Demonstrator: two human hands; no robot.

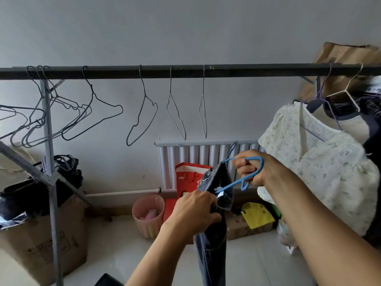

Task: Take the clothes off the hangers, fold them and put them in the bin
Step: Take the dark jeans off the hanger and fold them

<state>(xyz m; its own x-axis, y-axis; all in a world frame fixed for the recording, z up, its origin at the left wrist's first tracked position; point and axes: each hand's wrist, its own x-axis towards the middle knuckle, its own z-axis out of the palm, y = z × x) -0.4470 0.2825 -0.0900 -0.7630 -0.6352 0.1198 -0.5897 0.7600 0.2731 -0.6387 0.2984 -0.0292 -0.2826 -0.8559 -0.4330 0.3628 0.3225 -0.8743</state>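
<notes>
Left hand (196,211) clamped on the waistband of the dark denim garment (212,244), right hand (252,172) gripping the blue hanger (233,185); the two apparently pull apart to free cloth from wire. Beyond, the pink bin (148,228) on the floor, likely the destination. Farthest, the floral blouse (321,162) on the rail (185,72) beside bare hangers (145,95).

Print on red bag (191,172), cardboard box (41,244): illegible.

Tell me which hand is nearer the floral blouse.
Right. The right hand, holding the blue hanger, is just beside the floral blouse; the left hand, gripping the dark garment, sits lower and farther left.
</notes>
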